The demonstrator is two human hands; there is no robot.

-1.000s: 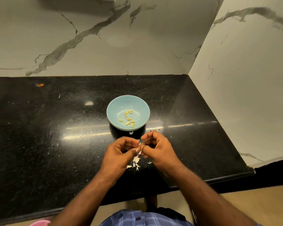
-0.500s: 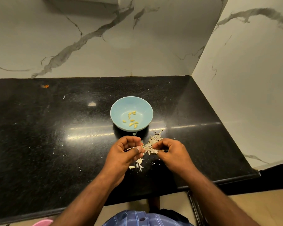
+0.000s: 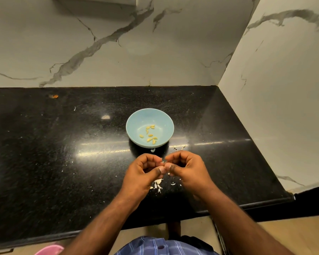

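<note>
A: What do the hands hold?

B: The left hand (image 3: 144, 173) and the right hand (image 3: 187, 168) pinch one small pale piece (image 3: 162, 162) together, fingers curled, above the black counter (image 3: 63, 162), near the blue bowl (image 3: 136, 122).

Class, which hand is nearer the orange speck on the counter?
Left. The left hand is in front and right of the orange speck; the right hand lies farther right. Both pinch a seed.

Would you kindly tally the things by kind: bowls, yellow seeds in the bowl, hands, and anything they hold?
Bowl: 1
Yellow seeds: about 8
Pale bit pinched between the fingertips: 1
Hands: 2, left hand and right hand
Husk scraps: too small to count
Total: about 12
</note>
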